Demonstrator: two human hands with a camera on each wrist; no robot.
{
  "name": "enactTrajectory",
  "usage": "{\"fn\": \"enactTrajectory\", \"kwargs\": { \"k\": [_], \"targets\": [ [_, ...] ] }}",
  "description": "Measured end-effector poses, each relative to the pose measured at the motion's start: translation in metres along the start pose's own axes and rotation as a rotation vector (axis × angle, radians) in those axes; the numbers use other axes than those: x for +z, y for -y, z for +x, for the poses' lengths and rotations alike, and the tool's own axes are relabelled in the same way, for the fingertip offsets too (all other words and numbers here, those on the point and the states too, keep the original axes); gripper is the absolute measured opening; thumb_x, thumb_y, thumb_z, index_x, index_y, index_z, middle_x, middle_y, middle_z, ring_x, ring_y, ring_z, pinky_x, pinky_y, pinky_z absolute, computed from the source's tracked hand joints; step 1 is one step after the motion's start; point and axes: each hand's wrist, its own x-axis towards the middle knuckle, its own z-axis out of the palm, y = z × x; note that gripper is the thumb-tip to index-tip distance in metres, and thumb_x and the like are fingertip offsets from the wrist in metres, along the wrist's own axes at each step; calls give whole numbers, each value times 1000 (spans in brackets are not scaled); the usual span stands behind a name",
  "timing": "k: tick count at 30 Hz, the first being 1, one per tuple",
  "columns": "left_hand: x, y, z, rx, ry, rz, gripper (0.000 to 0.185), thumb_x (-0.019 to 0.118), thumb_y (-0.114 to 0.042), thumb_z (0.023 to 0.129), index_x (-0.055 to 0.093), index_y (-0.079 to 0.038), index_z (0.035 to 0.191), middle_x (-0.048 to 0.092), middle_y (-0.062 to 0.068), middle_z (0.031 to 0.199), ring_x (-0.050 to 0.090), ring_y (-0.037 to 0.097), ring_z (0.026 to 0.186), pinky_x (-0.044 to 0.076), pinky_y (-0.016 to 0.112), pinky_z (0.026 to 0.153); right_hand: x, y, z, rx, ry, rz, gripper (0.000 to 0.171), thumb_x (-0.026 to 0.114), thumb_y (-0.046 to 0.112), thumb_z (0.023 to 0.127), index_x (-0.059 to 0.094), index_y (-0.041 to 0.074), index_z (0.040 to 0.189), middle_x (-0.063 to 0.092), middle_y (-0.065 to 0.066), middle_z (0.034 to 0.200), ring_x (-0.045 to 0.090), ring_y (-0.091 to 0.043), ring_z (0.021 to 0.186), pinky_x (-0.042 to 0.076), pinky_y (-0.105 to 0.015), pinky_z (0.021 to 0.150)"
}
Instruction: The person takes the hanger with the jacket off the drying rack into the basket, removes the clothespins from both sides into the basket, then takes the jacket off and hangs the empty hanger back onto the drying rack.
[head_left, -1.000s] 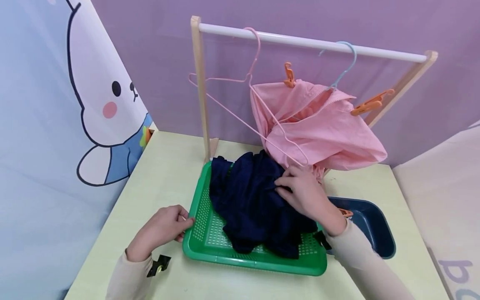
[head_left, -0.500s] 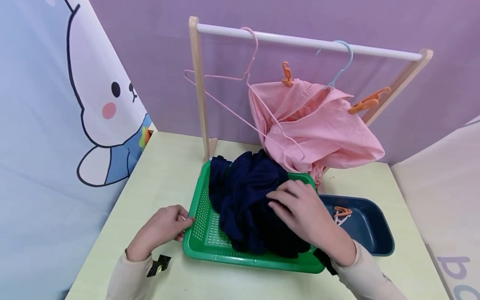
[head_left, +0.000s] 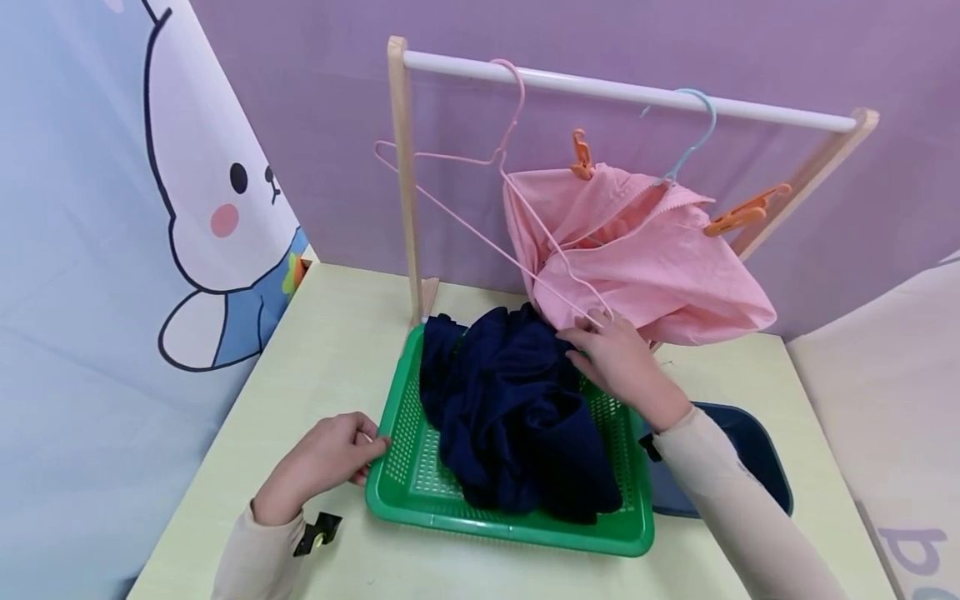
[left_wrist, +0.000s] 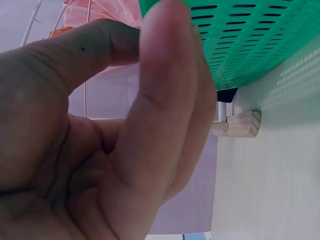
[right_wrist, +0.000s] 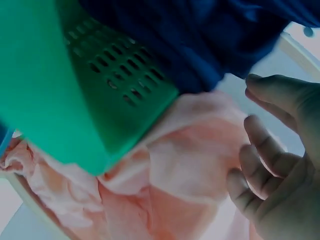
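Observation:
A dark navy garment lies bunched in a green perforated basket on the table. My left hand pinches the basket's left rim, thumb on top and fingers below; the basket wall fills the upper right of the left wrist view. Over the basket's far right corner is my right hand, beside the navy cloth and overlapping the low end of an unloaded pink hanger. Seen from the right wrist, this hand's fingers are loosely bent and hold nothing.
A wood-and-white rack stands behind the basket. From its blue hanger hangs a pink garment with orange clothespins at its shoulders. A dark blue tray sits right of the basket, partly behind my right forearm.
My right hand has drawn back from the navy garment, then moved up and away toward the pink hanger's lower end. The left hand stays on the rim. The navy cloth's right side has shifted.

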Motion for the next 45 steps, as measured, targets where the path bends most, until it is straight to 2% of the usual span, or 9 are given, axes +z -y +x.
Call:
{"fn": "enactTrajectory", "kwargs": {
  "k": [6, 10, 15, 20, 27, 31, 34, 40, 45],
  "targets": [
    [1, -2, -1, -4, 5, -11, 17, 66, -17, 96, 63, 0, 98, 64, 4, 74, 64, 19, 58, 56, 32, 57, 20, -3, 10, -30, -13, -194, 20, 80, 13, 77, 75, 12, 96, 63, -13, 96, 54, -39, 97, 48, -50, 78],
    [1, -1, -1, -3, 6, -11, 17, 66, -17, 95, 63, -1, 98, 64, 4, 73, 64, 19, 58, 56, 32, 57, 29, -4, 13, -34, -70, -199, 8, 75, 8, 76, 73, 11, 83, 62, -11, 92, 54, -39, 92, 47, -49, 79],
    [1, 0, 1, 8, 10, 2, 15, 66, -16, 95, 64, -1, 96, 64, 3, 74, 64, 19, 59, 56, 32, 58, 31, -4, 16, -57, -114, -165, 4, 73, 6, 79, 71, 8, 81, 60, -13, 92, 53, -41, 90, 46, -50, 82],
    [1, 0, 1, 14, 20, 6, 16, 65, -17, 96, 64, -2, 93, 62, 3, 78, 64, 18, 60, 56, 32, 58, 10, 6, 10, -63, -147, -5, 8, 75, 5, 82, 72, 4, 89, 61, -13, 91, 55, -37, 90, 46, -50, 81],
    [-1, 0, 1, 6, 14, 22, 16, 65, -18, 96, 64, -2, 93, 62, 3, 78, 64, 18, 60, 56, 32, 59, -34, 30, -12, 24, -163, 355, 18, 78, -1, 82, 73, 7, 98, 63, -4, 96, 54, -26, 96, 42, -43, 83],
    [-1, 0, 1, 20, 13, 20, 17, 65, -18, 96, 64, -2, 92, 62, 3, 78, 64, 18, 60, 56, 32, 58, -51, 45, -29, 83, -140, 520, 29, 76, -7, 82, 72, 11, 104, 61, 5, 94, 53, -14, 89, 44, -30, 75],
    [-1, 0, 0, 17, 10, 19, 16, 65, -18, 96, 64, -2, 92, 63, 3, 77, 64, 18, 60, 56, 31, 58, -59, 58, -41, 76, -126, 627, 35, 75, -10, 82, 71, 14, 107, 58, 9, 88, 52, -9, 77, 44, -24, 66],
    [0, -1, 1, 14, 13, 22, 16, 65, -17, 96, 65, -2, 93, 63, 3, 77, 64, 18, 60, 56, 31, 58, -69, 87, -62, 10, -52, 773, 38, 74, -8, 84, 70, 19, 110, 53, 12, 83, 51, -3, 73, 44, -18, 61],
    [-1, -2, 0, 8, 18, 14, 16, 65, -16, 96, 65, 0, 95, 64, 4, 78, 64, 18, 61, 56, 32, 59, -78, 104, -68, -58, -17, 774, 35, 75, -3, 86, 69, 22, 112, 53, 15, 87, 50, -3, 79, 43, -19, 70]
  ]
}}
